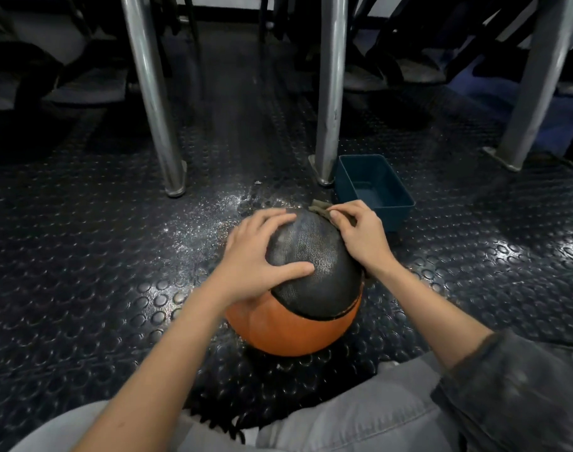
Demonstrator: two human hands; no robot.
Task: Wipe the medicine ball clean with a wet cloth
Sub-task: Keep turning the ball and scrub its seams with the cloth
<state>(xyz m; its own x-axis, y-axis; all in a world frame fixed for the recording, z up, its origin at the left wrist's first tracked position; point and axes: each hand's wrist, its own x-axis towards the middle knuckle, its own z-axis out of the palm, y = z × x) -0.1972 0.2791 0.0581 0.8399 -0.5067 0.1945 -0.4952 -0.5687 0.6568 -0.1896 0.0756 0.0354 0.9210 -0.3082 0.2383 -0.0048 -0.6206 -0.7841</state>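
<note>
Looked like a gym, judged by studded black rubber flooring (99, 288), floor-mounted steel machine posts (153, 102) and a medicine ball (294, 331).

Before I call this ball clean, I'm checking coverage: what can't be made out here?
Head view:
Cloth: mostly under the right hand; wetness unclear.
Medicine ball: underside and far side hidden by its own curve; left flank covered by the left hand.
Blue tub: water inside too dim to tell.

Your left hand (259, 256) spreads over the black-and-orange medicine ball (311, 288) on the studded rubber floor (83, 256). Your right hand (360, 233) presses a brown cloth (321, 208) against its far side, near a blue tub (373, 187).
</note>
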